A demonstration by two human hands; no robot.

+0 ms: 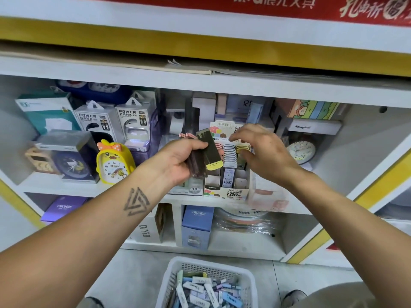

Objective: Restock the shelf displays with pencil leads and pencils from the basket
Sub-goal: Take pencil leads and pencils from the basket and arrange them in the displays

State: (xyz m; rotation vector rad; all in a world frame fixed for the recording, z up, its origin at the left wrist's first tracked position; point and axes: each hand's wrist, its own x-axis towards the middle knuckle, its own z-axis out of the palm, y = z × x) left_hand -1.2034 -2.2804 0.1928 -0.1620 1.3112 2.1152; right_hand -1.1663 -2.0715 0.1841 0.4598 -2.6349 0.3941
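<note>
Dark lead cases (208,155), several and not countable, are gripped by the left hand (178,161) while the right hand (264,152), fingers loosely spread, is held empty over one display box (226,190) at the shelf's (66,187) front edge.

left hand (178,162) grips a fan of dark lead cases (205,155) before a shelf display box (226,174); right hand (264,152) hovers, fingers curled, above a white basket (209,283).

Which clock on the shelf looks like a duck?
The yellow clock left of the left hand: it has a duck face and an orange bow. The other clocks are plain and round.
</note>
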